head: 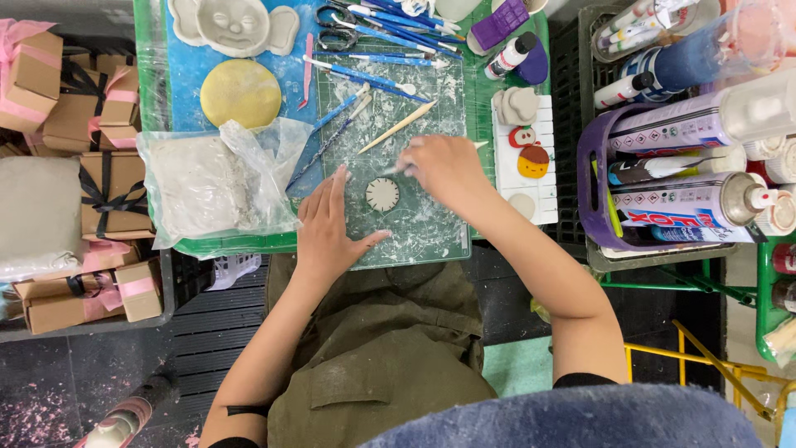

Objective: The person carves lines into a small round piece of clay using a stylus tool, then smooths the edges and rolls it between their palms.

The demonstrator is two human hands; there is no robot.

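Near the frame's centre, a small notched clay disc [382,194] lay on the green cutting mat [431,232]. The left hand [329,224] rested flat, fingers spread, just left of it. The right hand [444,168], fingers closed on a thin tool, was upper right, its tip pointing toward the disc.

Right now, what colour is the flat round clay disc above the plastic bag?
Yellow flat round clay disc; head view.

The person wears an olive-green apron or work garment with a stitched pocket flap near the lap, creased and dusted pale in spots. Black short sleeves end at both upper arms. The forearms and both hands are bare, without rings, watch or gloves.
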